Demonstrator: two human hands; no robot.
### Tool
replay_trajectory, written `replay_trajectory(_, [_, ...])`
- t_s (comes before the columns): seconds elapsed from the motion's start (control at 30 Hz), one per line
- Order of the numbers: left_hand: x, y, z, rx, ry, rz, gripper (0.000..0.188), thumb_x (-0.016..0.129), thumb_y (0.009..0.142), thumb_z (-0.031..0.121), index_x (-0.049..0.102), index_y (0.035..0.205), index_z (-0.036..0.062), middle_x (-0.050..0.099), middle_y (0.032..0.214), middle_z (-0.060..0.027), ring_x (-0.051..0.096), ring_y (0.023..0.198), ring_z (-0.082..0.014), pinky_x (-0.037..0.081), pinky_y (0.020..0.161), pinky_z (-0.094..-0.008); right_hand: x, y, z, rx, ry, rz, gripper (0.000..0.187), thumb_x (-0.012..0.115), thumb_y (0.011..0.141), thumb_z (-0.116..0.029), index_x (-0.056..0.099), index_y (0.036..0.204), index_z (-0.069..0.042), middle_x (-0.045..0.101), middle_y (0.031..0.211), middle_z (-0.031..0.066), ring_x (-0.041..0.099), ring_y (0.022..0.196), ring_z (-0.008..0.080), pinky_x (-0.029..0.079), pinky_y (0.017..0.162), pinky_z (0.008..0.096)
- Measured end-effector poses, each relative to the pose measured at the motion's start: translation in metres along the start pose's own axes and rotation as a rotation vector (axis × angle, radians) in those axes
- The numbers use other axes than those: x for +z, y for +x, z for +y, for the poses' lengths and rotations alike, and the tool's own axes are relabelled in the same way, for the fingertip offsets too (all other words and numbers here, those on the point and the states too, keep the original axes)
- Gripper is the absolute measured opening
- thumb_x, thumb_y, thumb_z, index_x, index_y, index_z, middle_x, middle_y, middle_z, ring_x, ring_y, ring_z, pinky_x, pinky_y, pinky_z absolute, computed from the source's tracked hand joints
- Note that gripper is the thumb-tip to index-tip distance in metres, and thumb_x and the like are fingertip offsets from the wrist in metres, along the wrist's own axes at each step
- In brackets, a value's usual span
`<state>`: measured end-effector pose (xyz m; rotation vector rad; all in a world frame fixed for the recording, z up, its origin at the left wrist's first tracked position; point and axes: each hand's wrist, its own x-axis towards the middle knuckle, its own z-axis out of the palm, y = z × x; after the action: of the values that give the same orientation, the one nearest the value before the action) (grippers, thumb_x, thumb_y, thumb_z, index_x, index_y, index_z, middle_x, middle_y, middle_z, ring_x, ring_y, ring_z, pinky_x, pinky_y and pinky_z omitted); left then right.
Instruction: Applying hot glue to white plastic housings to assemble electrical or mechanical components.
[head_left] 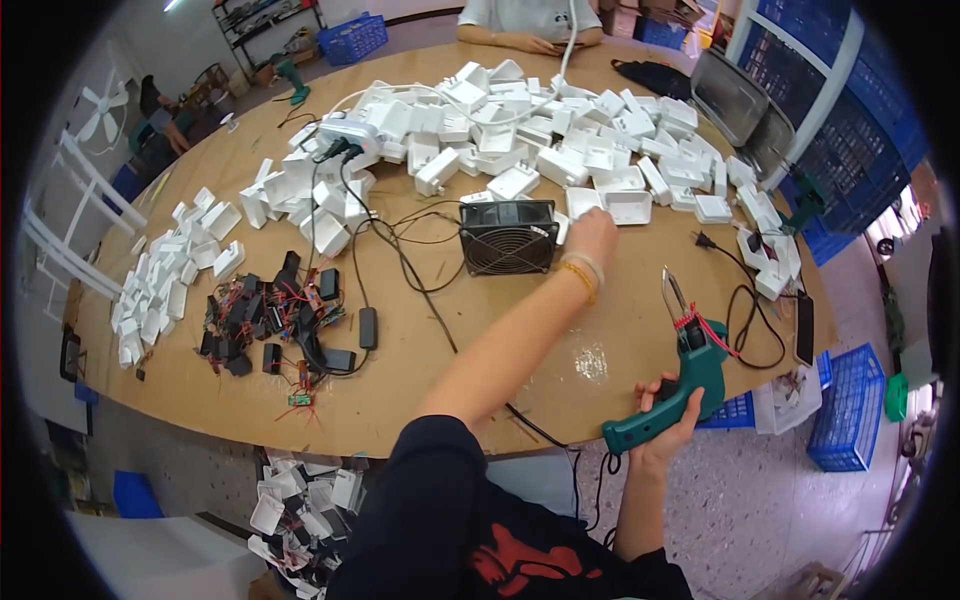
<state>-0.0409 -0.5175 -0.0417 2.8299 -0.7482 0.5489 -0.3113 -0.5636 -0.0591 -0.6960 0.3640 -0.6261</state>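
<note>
My left arm stretches across the table, and my left hand [592, 238] is curled at the near edge of the white pile, against an open white plastic case [584, 203]. Its fingertips are hidden, so what they grip cannot be seen. Just left of it stands a black fan [508, 237] with a round wire guard. At the table's right front, my right hand [675, 425] is wrapped round the green handle of a soldering gun [703, 370]. The gun's metal tip points up and away, and red wire is wound below the tip.
White plastic cases [515, 180] cover the table's far half. Black parts with red wires [265, 315] lie at left, near a power strip [350, 135] with trailing cables. A phone [804, 328] lies at the right edge. Blue crates [848, 405] stand on the floor. Across the table sits a person [530, 25].
</note>
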Motion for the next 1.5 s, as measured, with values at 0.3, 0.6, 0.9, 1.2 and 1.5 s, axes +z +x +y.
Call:
replay_trajectory(0.3, [-0.082,-0.166,-0.027,-0.048,-0.559,0.025,0.026,0.062,0.095,0.027,0.062,0.079,0.0065,0.062,0.062,-0.0156,0.064,0.056,-0.0350,0.050,0.049,-0.0446,-0.004,0.005,0.000,-0.028,0.049,-0.011,0.055,0.040,0.102,-0.052,0.057,0.109,0.000,0.059,0.080,0.0093,0.053,0.059,0.0155,0.048,0.084,0.0344])
replay_trajectory(0.6, [-0.097,-0.166,-0.025,-0.184,-0.580,-0.063,0.031,0.068,0.092,0.032,0.064,0.081,0.0026,0.063,0.062,-0.0170,0.063,0.054,-0.0376,0.049,0.049,-0.0457,-0.008,0.004,0.002,-0.061,0.012,-0.081,0.054,0.041,0.103,-0.051,0.056,0.111,0.000,0.059,0.083,0.0103,0.052,0.061,0.0156,0.048,0.085,0.0324])
replay_trajectory(0.9, [-0.083,-0.133,-0.084,0.353,-0.306,0.099,0.063,0.082,0.070,0.036,0.056,0.122,0.0107,0.055,0.114,-0.0066,0.055,0.107,-0.0251,0.045,0.091,-0.0378,-0.011,0.001,-0.001,-0.054,0.013,-0.116,0.054,0.042,0.102,-0.050,0.056,0.112,0.001,0.059,0.083,0.0105,0.052,0.062,0.0157,0.047,0.086,0.0322])
replay_trajectory(1.2, [-0.089,-0.159,-0.083,0.242,-0.317,-0.094,0.069,0.084,0.061,0.046,0.057,0.115,0.0108,0.055,0.110,-0.0058,0.058,0.104,-0.0236,0.047,0.090,-0.0387,-0.009,0.006,0.005,-0.047,-0.030,-0.137,0.054,0.044,0.102,-0.050,0.057,0.112,0.001,0.059,0.085,0.0111,0.053,0.064,0.0165,0.046,0.084,0.0316])
replay_trajectory(1.5, [-0.122,-0.210,-0.133,0.109,-0.581,0.396,0.026,0.080,0.074,0.023,0.062,0.083,0.0056,0.065,0.090,-0.0089,0.064,0.088,-0.0292,0.050,0.083,-0.0430,-0.028,0.015,-0.001,-0.071,-0.008,-0.220,0.053,0.042,0.104,-0.043,0.055,0.118,0.006,0.056,0.090,0.0115,0.050,0.071,0.0161,0.045,0.080,0.0285])
